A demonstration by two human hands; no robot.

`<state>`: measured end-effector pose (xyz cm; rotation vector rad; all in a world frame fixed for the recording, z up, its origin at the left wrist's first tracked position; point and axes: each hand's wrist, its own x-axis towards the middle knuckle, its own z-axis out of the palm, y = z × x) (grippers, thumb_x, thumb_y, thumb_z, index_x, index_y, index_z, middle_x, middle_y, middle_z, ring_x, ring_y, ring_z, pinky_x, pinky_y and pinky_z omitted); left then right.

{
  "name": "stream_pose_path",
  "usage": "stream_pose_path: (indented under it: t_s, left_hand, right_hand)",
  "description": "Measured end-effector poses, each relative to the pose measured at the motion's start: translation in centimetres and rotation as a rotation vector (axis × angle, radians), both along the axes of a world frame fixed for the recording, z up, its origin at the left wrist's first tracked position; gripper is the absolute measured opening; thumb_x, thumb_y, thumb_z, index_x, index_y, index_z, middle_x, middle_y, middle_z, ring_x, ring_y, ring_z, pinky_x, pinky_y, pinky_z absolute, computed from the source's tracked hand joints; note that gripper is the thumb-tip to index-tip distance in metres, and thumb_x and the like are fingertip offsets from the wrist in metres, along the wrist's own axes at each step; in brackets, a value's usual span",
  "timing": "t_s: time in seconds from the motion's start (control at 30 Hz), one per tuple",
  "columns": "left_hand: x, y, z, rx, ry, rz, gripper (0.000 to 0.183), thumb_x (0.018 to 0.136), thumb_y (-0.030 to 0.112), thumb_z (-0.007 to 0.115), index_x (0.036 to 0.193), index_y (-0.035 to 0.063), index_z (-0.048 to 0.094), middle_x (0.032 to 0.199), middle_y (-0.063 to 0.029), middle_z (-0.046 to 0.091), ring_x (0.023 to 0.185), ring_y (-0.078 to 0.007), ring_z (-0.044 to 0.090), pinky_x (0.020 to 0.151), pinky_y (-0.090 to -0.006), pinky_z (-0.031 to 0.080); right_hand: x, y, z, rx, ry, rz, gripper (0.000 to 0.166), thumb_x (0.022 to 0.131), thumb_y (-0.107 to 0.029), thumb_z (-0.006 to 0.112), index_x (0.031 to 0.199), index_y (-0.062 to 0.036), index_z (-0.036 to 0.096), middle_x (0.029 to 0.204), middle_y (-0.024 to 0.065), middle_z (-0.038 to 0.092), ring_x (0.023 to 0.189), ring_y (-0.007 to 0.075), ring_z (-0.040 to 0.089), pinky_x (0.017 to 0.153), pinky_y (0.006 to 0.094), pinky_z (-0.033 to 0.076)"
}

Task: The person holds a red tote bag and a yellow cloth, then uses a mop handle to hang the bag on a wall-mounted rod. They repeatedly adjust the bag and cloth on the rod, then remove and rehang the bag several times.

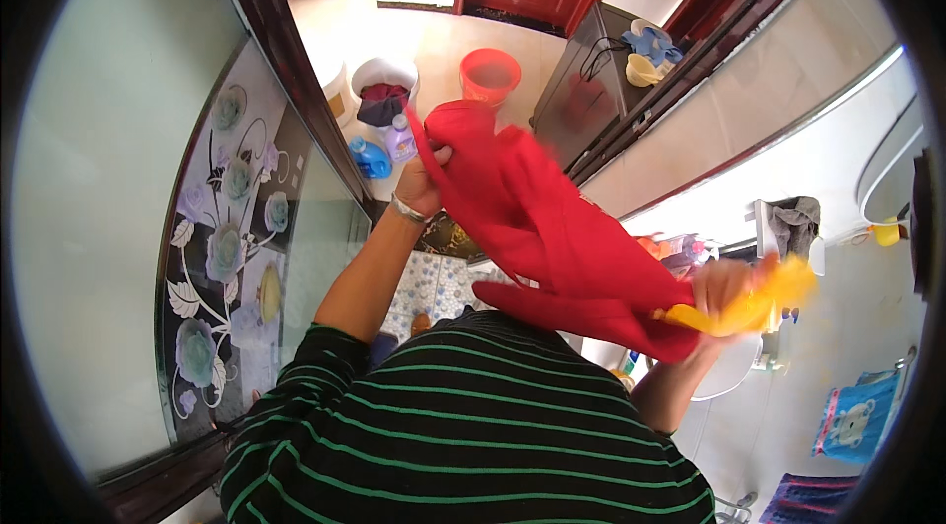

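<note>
A red fabric garment is stretched slantwise in front of my striped shirt, with folds hanging along its length. My left hand, wearing a silver bracelet, pinches its upper left edge. At the other end my right hand grips the cloth; it is blurred by motion. A yellow piece of fabric sticks out past the right fingers, and whether it joins the red garment I cannot tell. Just beyond my left hand stand a purple bottle and a blue bottle.
On the floor ahead are a red bucket and a white bucket holding dark clothes. A glass panel with flowers stands on the left. To the right are a dark cabinet, a washbasin and a blue towel.
</note>
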<state>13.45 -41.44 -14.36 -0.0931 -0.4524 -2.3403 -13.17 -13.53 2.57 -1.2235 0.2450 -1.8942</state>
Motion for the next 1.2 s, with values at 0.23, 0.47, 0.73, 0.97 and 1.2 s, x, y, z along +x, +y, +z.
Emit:
stream_pose_path:
  t_s: [0.23,0.47,0.73,0.97,1.2]
  left_hand:
    - [-2.1,5.4,9.2,-0.041,0.312,-0.098,0.044,0.089,0.013,0.047,0.13,0.0025,0.036,0.129,-0.0135,0.046,0.119,-0.0274,0.045,0.102,-0.0422,0.034]
    - [0.8,6.1,15.3,-0.197,0.244,0.037,0.043,0.09,0.023,0.048,0.127,0.0021,0.039,0.127,-0.0144,0.047,0.116,-0.0298,0.047,0.099,-0.0449,0.036]
    - [8.7,4.8,19.5,-0.423,0.357,0.323,0.046,0.091,0.031,0.042,0.126,0.0022,0.04,0.129,-0.0144,0.044,0.119,-0.0299,0.042,0.102,-0.0465,0.031]
    - [9.8,6.6,21.3,-0.53,0.334,0.321,0.049,0.091,0.035,0.042,0.129,0.0055,0.037,0.133,-0.0119,0.041,0.123,-0.029,0.037,0.103,-0.0463,0.029]
    - [9.0,7.5,21.2,-0.518,0.344,0.274,0.051,0.09,0.039,0.043,0.131,0.0085,0.035,0.136,-0.0094,0.038,0.126,-0.0283,0.034,0.104,-0.047,0.028]
  right_hand:
    - [4.8,-9.3,-3.7,0.615,-0.476,-0.522,0.04,0.093,-0.037,0.039,0.117,-0.0064,0.05,0.084,0.0039,0.059,0.075,0.0158,0.055,0.066,0.0292,0.045]
    - [3.6,-16.8,-14.1,1.007,-0.743,-0.219,0.049,0.093,-0.048,0.026,0.117,-0.0136,0.052,0.099,0.0072,0.059,0.086,0.0204,0.055,0.069,0.034,0.045]
    - [2.6,-22.6,-21.8,1.199,-0.502,-0.412,0.029,0.093,-0.04,0.038,0.105,-0.0139,0.046,0.074,0.0065,0.064,0.047,0.0088,0.045,0.036,0.0202,0.026]
    - [9.0,-21.4,-14.7,1.178,-0.286,-0.182,0.025,0.094,-0.032,0.041,0.107,-0.0115,0.043,0.085,0.0117,0.063,0.052,0.0101,0.049,0.042,0.0219,0.032]
    - [13.5,-16.3,-7.7,0.897,-0.47,-0.235,0.035,0.095,-0.032,0.039,0.105,0.0007,0.046,0.088,0.0148,0.063,0.075,0.0229,0.064,0.065,0.0323,0.051]
